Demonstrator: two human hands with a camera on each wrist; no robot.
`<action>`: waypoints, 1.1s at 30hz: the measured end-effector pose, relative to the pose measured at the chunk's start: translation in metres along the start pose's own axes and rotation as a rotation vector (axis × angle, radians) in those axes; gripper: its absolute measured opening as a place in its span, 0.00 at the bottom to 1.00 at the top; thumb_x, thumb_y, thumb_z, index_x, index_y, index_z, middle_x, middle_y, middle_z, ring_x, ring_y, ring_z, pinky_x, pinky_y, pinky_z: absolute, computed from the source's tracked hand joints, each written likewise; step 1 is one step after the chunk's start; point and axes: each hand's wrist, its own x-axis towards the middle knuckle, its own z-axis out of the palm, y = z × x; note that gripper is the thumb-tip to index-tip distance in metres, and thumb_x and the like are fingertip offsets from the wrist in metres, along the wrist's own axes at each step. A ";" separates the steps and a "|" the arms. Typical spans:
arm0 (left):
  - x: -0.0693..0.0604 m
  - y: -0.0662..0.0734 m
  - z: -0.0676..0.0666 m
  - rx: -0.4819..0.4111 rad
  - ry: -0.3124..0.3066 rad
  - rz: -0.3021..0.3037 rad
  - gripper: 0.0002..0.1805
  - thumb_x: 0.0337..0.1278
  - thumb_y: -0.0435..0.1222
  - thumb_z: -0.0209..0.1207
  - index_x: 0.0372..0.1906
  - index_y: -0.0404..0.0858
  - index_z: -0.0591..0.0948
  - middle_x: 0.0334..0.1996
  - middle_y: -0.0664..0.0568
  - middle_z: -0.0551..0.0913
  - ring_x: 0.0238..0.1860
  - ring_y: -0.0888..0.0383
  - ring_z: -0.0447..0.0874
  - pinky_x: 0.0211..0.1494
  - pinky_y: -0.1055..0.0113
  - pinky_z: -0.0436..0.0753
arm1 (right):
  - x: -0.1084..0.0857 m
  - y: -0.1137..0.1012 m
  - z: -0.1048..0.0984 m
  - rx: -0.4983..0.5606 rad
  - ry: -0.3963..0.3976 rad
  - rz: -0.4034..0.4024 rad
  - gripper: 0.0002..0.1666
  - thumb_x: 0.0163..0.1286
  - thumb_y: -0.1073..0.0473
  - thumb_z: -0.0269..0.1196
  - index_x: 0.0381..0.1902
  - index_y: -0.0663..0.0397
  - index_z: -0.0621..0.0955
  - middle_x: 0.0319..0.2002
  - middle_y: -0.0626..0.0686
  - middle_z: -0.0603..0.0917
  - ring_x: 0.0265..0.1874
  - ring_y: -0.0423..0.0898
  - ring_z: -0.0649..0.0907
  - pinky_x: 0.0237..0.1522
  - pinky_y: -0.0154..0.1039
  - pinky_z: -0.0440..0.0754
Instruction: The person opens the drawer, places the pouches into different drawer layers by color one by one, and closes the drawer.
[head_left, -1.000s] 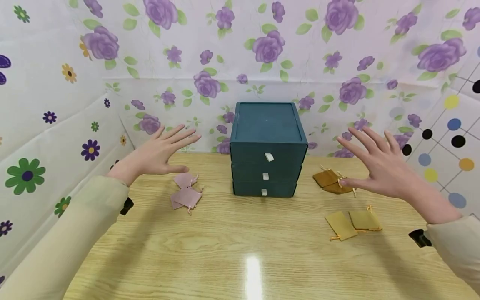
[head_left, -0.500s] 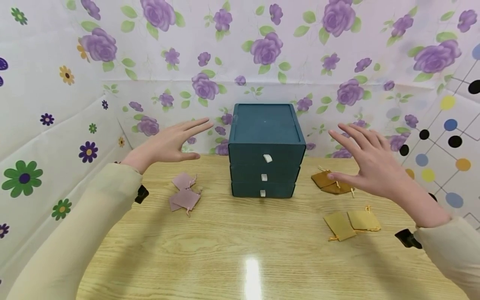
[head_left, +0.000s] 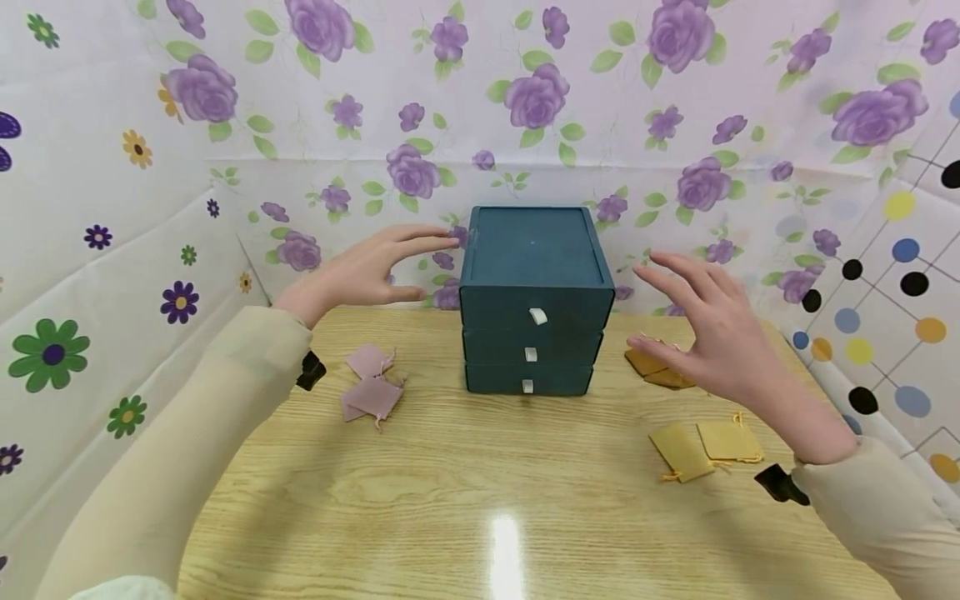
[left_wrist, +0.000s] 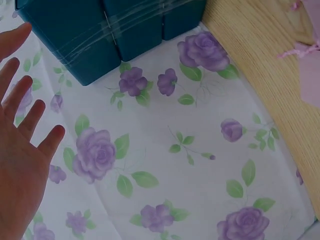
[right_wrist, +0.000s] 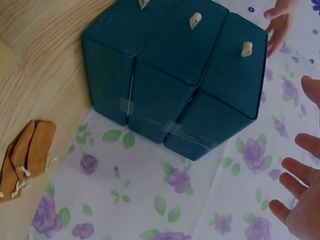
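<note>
Teal drawer cabinet (head_left: 536, 300) is standing on the table (head_left: 420, 500) between the left hand (head_left: 363, 271) and right hand (head_left: 716, 333), which are gripping nothing with fingers parted, and lopsided pressure would be risking a tip.

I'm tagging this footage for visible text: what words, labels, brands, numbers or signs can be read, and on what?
None can be read in any view.
Blue drawer unit: no lettering visible.
Pink pouches, brown pouches, yellow pouches: none visible.
Wall cloths: printed flowers, dots and lines only.
</note>
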 end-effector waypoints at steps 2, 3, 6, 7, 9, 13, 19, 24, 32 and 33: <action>0.004 0.001 0.001 -0.020 0.021 0.027 0.37 0.61 0.39 0.65 0.74 0.45 0.66 0.76 0.45 0.62 0.77 0.43 0.58 0.76 0.40 0.62 | 0.002 -0.003 0.004 0.020 0.045 -0.011 0.45 0.65 0.27 0.58 0.72 0.42 0.70 0.70 0.59 0.71 0.67 0.61 0.69 0.64 0.66 0.64; 0.005 0.001 0.002 -0.033 0.030 0.035 0.36 0.61 0.39 0.65 0.73 0.44 0.68 0.75 0.44 0.63 0.76 0.43 0.58 0.75 0.40 0.63 | 0.003 -0.004 0.006 0.029 0.064 -0.015 0.45 0.66 0.25 0.55 0.72 0.43 0.71 0.69 0.59 0.71 0.66 0.61 0.69 0.64 0.65 0.65; 0.009 0.003 0.004 -0.086 0.049 0.036 0.31 0.62 0.37 0.65 0.70 0.42 0.72 0.73 0.43 0.65 0.75 0.43 0.60 0.74 0.40 0.65 | 0.006 -0.007 0.010 0.052 0.098 -0.012 0.44 0.66 0.24 0.53 0.70 0.44 0.72 0.68 0.59 0.73 0.65 0.60 0.71 0.64 0.64 0.66; 0.010 0.004 0.005 -0.101 0.054 0.033 0.30 0.62 0.37 0.64 0.69 0.43 0.73 0.73 0.43 0.66 0.75 0.43 0.61 0.74 0.40 0.65 | 0.007 -0.008 0.011 0.060 0.105 -0.011 0.44 0.66 0.25 0.54 0.70 0.44 0.73 0.67 0.59 0.74 0.65 0.59 0.71 0.63 0.64 0.67; 0.013 0.005 0.006 -0.143 0.058 0.018 0.27 0.63 0.38 0.63 0.67 0.44 0.75 0.72 0.44 0.67 0.75 0.45 0.61 0.74 0.40 0.65 | 0.008 -0.010 0.013 0.069 0.110 -0.011 0.43 0.67 0.26 0.54 0.70 0.45 0.73 0.67 0.59 0.74 0.65 0.59 0.71 0.64 0.64 0.67; 0.017 0.005 0.011 -0.221 0.069 0.000 0.23 0.65 0.38 0.62 0.65 0.45 0.78 0.71 0.48 0.69 0.76 0.48 0.61 0.75 0.44 0.65 | 0.011 -0.014 0.018 0.090 0.142 -0.023 0.41 0.69 0.28 0.54 0.67 0.49 0.76 0.64 0.59 0.77 0.62 0.59 0.73 0.61 0.64 0.69; 0.021 0.007 0.018 -0.364 0.102 -0.048 0.21 0.67 0.38 0.61 0.63 0.46 0.79 0.68 0.51 0.74 0.73 0.52 0.66 0.75 0.46 0.68 | 0.012 -0.020 0.029 0.122 0.184 -0.027 0.39 0.69 0.30 0.55 0.63 0.53 0.79 0.61 0.60 0.79 0.59 0.59 0.75 0.60 0.63 0.70; 0.022 0.007 0.029 -0.436 0.121 -0.070 0.19 0.68 0.38 0.60 0.62 0.46 0.80 0.67 0.50 0.75 0.71 0.52 0.70 0.74 0.48 0.69 | 0.010 -0.025 0.040 0.162 0.173 -0.026 0.33 0.69 0.37 0.61 0.60 0.54 0.80 0.60 0.60 0.79 0.60 0.59 0.75 0.61 0.59 0.71; 0.021 0.003 0.043 -0.584 0.140 -0.076 0.16 0.69 0.36 0.59 0.59 0.44 0.81 0.67 0.49 0.74 0.71 0.52 0.68 0.78 0.49 0.64 | 0.010 -0.036 0.067 0.219 0.204 0.019 0.30 0.54 0.63 0.76 0.57 0.54 0.82 0.55 0.57 0.83 0.57 0.55 0.77 0.61 0.51 0.74; 0.021 0.003 0.044 -0.593 0.144 -0.073 0.16 0.69 0.36 0.58 0.59 0.43 0.81 0.67 0.49 0.74 0.71 0.52 0.68 0.78 0.49 0.64 | 0.010 -0.037 0.071 0.229 0.209 0.029 0.30 0.54 0.63 0.76 0.57 0.54 0.82 0.54 0.56 0.83 0.56 0.55 0.78 0.61 0.50 0.74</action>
